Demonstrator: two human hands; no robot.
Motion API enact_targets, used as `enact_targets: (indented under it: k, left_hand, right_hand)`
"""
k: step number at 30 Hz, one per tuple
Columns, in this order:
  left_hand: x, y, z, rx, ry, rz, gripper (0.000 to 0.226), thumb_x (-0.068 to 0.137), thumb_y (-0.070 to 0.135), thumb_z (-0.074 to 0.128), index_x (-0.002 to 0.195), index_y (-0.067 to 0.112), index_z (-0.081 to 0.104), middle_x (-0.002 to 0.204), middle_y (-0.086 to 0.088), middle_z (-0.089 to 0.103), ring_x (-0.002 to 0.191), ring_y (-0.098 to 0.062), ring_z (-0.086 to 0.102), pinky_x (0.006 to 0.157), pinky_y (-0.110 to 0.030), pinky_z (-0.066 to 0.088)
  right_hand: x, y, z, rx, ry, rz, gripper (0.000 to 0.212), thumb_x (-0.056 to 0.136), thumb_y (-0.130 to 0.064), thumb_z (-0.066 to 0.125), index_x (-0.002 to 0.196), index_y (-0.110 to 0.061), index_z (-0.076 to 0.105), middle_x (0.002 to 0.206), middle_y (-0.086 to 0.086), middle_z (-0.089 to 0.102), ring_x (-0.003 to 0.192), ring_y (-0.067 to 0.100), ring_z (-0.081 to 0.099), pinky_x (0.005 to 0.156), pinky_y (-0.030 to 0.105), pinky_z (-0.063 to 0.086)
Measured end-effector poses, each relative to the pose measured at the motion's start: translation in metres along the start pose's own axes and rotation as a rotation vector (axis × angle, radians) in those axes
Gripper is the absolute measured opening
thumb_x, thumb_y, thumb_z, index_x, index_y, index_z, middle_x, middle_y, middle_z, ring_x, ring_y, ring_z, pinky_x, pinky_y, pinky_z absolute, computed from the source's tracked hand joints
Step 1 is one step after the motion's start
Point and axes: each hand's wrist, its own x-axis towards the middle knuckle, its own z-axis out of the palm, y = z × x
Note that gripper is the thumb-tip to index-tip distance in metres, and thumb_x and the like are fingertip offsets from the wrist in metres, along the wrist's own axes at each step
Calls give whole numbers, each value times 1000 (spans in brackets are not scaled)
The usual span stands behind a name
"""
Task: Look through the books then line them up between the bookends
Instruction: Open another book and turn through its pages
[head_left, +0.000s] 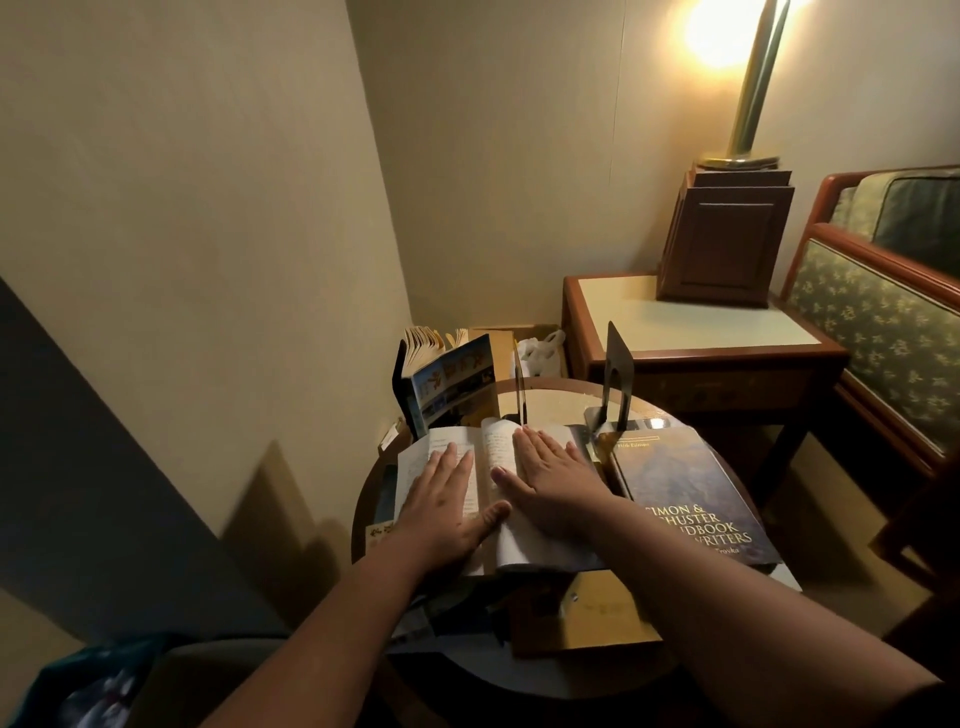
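Note:
An open book (496, 457) lies flat on the round glass table (561, 402). My left hand (447, 499) presses flat on its left page, fingers spread. My right hand (550, 483) lies flat on its right page. To the right lies a thick dark blue handbook (691, 493), closed, cover up. A book with a picture cover (452, 382) stands fanned open at the table's far left, against a dark bookend. A thin upright bookend (519, 389) stands behind the open book. A dark metal bookend (615, 379) stands at the far right.
More books and papers (597, 608) lie on the lower shelf under the glass. A wooden side table (701, 332) with a lamp base (727, 234) stands behind right. An upholstered chair (883, 322) is at the right. A cardboard box (524, 345) sits in the corner.

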Motion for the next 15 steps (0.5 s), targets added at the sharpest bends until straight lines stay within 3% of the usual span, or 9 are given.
enact_targets:
  k: [4, 8, 15]
  left_hand:
    - [-4, -6, 3, -54, 32, -105, 97, 85, 79, 20, 156, 22, -12, 162, 1, -24, 150, -19, -18, 121, -44, -1]
    - [-5, -6, 5, -103, 42, -162, 91, 91, 70, 31, 156, 24, -13, 162, 2, -26, 151, -22, -12, 121, -49, 8]
    - [-9, 2, -4, -249, 145, -148, 78, 98, 55, 43, 157, 24, 4, 166, -1, 0, 150, -27, 16, 116, -45, 26]
  right_hand:
    - [-3, -1, 3, -26, 25, 11, 87, 93, -75, 10, 159, -21, -6, 167, 0, -9, 153, 16, -12, 123, 45, -7]
    - [-3, -1, 5, -36, 23, 15, 87, 93, -75, 8, 159, -21, -5, 167, 0, -9, 152, 16, -13, 123, 46, -8]
    - [-4, 0, 7, -40, 32, 27, 88, 92, -76, 5, 159, -20, -6, 167, 0, -9, 152, 17, -14, 123, 47, -7]
